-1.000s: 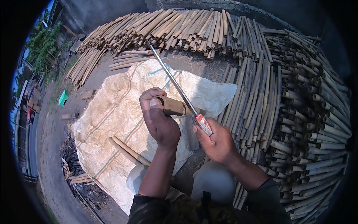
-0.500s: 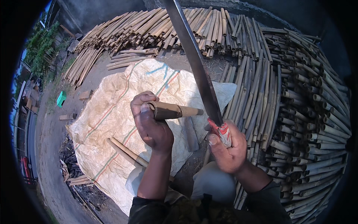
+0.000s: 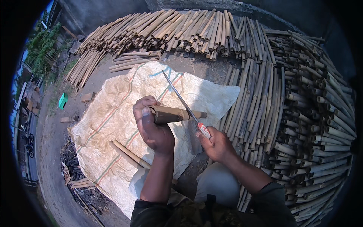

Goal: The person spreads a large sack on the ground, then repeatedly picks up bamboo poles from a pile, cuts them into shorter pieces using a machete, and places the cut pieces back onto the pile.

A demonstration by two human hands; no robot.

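My left hand [image 3: 154, 128] is closed around one end of a short bamboo piece [image 3: 169, 115], its thumb pressed along the top. The piece lies nearly level, with its narrower end pointing right. In my right hand [image 3: 218, 145] is a machete [image 3: 180, 97], gripped by a handle wrapped in red and white. Its blade slants up and to the left, seen almost edge-on, and crosses the bamboo near its narrower part. Whether blade and bamboo touch, I cannot tell. Below my hands spreads a pale woven sack sheet [image 3: 109, 125].
Two bamboo lengths [image 3: 126, 153] lie by my left forearm. Large stacks of bamboo poles [image 3: 181, 32] run along the back, and more poles [image 3: 314, 125] are piled on the right. A green object [image 3: 63, 101] and some bricks [image 3: 87, 97] sit on the ground at left.
The machete has swung down from its raised position, and my right hand has shifted slightly left with it. My left hand still holds the bamboo in nearly the same place.
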